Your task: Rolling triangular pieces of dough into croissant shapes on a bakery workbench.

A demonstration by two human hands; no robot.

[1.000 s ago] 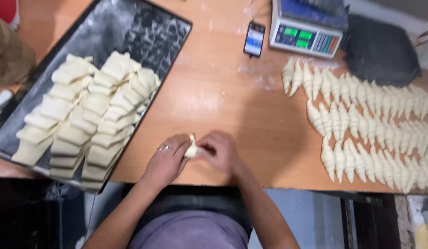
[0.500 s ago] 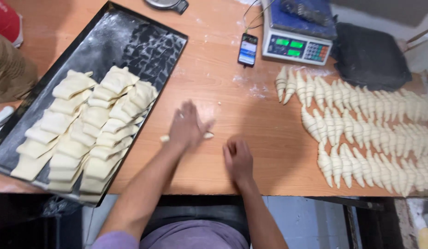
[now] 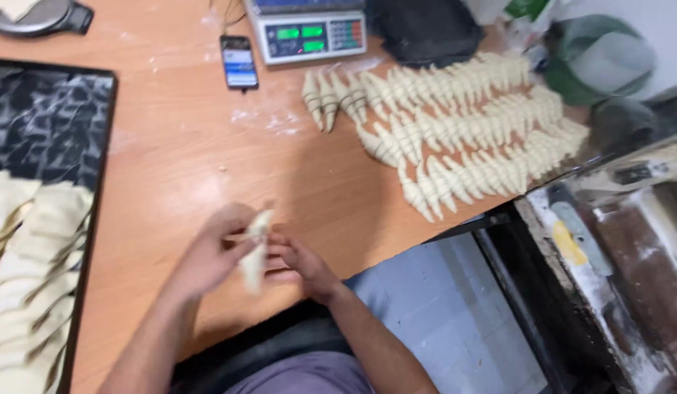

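Observation:
Both my hands meet over the near edge of the wooden table (image 3: 178, 146). My left hand (image 3: 207, 255) and my right hand (image 3: 298, 264) together hold a pale rolled piece of dough (image 3: 254, 248), lifted off the table and standing roughly upright between the fingers. Rows of shaped raw croissants (image 3: 455, 124) lie on the table to the right of my hands. At the left, a black floured tray (image 3: 47, 124) carries several flat cut dough pieces (image 3: 25, 270).
A weighing scale (image 3: 309, 31) with a green display stands at the table's far edge, a phone (image 3: 238, 61) beside it. A dark bag (image 3: 426, 29) lies behind the croissants. To the right, past the table's edge, stands a flour-dusted metal machine (image 3: 623, 248).
The left hand was rolling dough flat on the table; now both hands hold the rolled piece up near the table's edge. The view has swung to the right.

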